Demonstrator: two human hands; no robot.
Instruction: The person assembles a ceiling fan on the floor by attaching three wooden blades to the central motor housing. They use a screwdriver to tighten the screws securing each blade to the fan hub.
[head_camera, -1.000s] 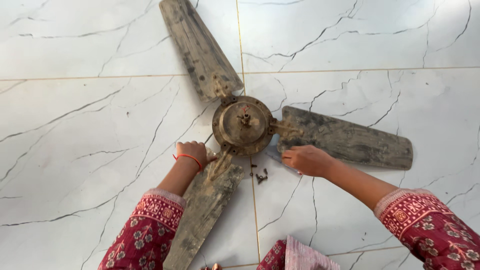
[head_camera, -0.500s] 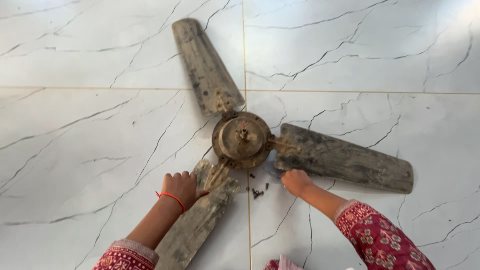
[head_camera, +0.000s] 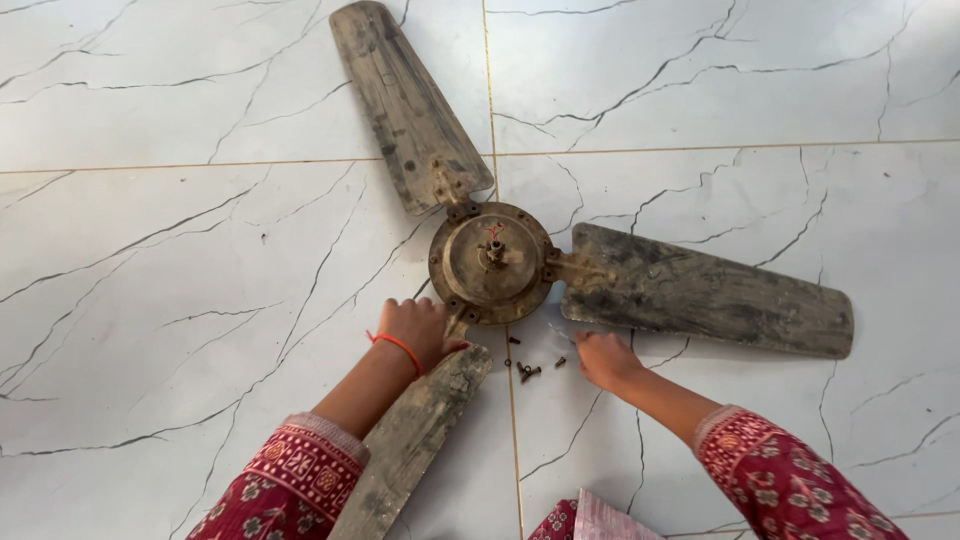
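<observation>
Ceiling fan (head_camera: 490, 262), old and grimy, lying flat on the floor (head_camera: 200, 300) near the centre of the view. Its round rusty motor hub (head_camera: 492, 260) carries three worn blades: one pointing to about 11 o'clock (head_camera: 405, 100), one to about 4 o'clock (head_camera: 710, 290), and one to about 7 o'clock (head_camera: 420, 435).

My left hand (head_camera: 420, 330) rests at the root of the 7 o'clock blade, just beside the hub's lower left rim. Its fingers are curled down over the blade's bracket and press on it; I cannot tell whether they close around anything. A red thread (head_camera: 398, 345) circles that wrist.

My right hand (head_camera: 603, 358) lies at 5 o'clock from the hub, knuckles up, on the floor just below the near edge of the 4 o'clock blade. Its fingers are bent loosely inward; what they hold, if anything, is hidden beneath the hand.

Between the two hands, at 6 o'clock from the hub, a few small dark screws (head_camera: 528, 370) lie loose on the floor, apart from both hands.

The floor is white marble-look tile with grey veins. Red patterned sleeves (head_camera: 780, 485) cover both forearms at the lower edge.
</observation>
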